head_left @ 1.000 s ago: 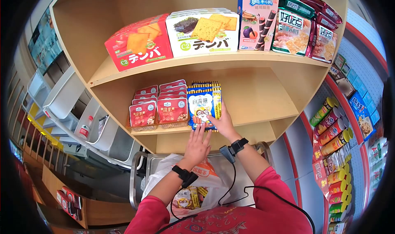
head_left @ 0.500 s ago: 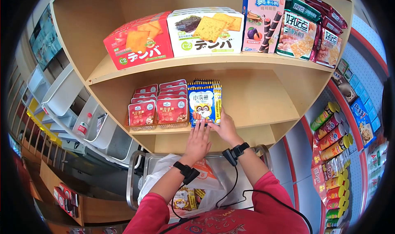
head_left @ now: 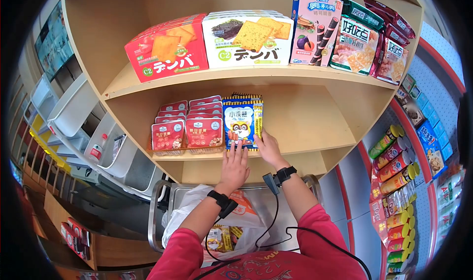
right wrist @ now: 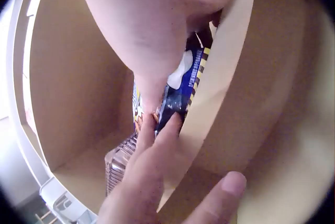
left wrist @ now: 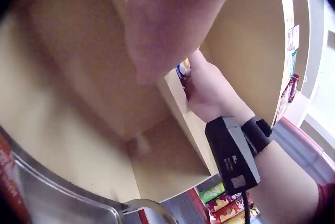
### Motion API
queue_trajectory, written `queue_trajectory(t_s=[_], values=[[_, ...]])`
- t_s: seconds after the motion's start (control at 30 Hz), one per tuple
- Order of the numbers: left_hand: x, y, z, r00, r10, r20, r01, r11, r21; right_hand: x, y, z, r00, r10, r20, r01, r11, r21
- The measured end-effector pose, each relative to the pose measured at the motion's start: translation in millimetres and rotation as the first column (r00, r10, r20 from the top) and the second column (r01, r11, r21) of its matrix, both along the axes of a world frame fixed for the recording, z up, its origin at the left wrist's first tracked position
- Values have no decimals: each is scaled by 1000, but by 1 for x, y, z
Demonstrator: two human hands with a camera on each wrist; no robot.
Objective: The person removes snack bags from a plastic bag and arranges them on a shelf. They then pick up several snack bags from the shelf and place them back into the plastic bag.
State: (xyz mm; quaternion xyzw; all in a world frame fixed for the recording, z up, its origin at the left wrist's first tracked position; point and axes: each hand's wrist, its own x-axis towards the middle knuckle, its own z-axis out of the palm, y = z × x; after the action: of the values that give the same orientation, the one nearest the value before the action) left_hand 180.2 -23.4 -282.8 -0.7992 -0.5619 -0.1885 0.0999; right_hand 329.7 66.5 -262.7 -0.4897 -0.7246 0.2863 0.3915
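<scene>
Lightly, hands (head_left: 234, 167) on glossy, flat rectangular packets (head_left: 242, 122)

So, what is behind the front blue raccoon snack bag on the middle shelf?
More bags of the same kind stand behind the blue raccoon snack bag; only their striped top edges show. Their fronts are covered, so their number is unclear.

We see the blue snack packs (head_left: 242, 121) standing upright in a tight row, one behind another, at the shelf's front edge. The front pack shows a cartoon animal face, a white name panel and yellow-and-black striped borders. Its lower edge meets the fingers (head_left: 239, 149) of the left hand (head_left: 234, 169). Its lower right corner touches the fingers (head_left: 260, 137) of the right hand (head_left: 270, 151).
</scene>
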Motion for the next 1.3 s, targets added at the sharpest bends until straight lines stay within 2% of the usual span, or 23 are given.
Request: queue_trajectory(t_s=[0.07, 0.17, 0.27, 0.37, 0.5, 0.8, 0.9, 1.0, 1.1, 1.2, 1.3], values=[[3, 0, 0, 1000, 22, 1, -22, 1000, -2, -3, 5, -5, 996, -42, 81, 37, 997, 62], [3, 3, -1, 999, 38, -28, -38, 999, 14, -10, 16, -26, 966, -234, 107, 188, 927, 324], [3, 6, -3, 996, 67, -58, -66, 998, 13, -13, 24, -27, 967, -254, -18, 247, 922, 297], [4, 7, -5, 993, 80, -91, -78, 997, 27, -10, 30, -2, 993, -115, 12, 114, 993, 18], [5, 4, -1, 998, 64, -14, -63, 998, 12, -15, 42, -3, 989, -111, 94, 111, 994, 9], [7, 5, -4, 998, 59, 24, -60, 997, 47, -14, 49, 9, 989, -80, 127, 87, 995, -54], [9, 3, -3, 997, 65, 48, -68, 996, 51, -14, 51, 1, 992, -91, 82, 92, 996, -15], [6, 7, -12, 997, 79, -16, -78, 995, 67, -10, 50, -2, 975, -103, -198, 83, 991, -107], [6, 8, -13, 998, 70, 5, -70, 996, 60, -7, 54, -15, 940, -105, -326, 85, 994, -75], [5, 6, -11, 998, 60, 13, -61, 997, 53, -5, 49, -17, 907, -59, -416, 53, 998, -27], [4, 5, -11, 998, 57, 21, -58, 997, 51, -3, 48, -20, 907, -71, -415, 89, 996, 24]])
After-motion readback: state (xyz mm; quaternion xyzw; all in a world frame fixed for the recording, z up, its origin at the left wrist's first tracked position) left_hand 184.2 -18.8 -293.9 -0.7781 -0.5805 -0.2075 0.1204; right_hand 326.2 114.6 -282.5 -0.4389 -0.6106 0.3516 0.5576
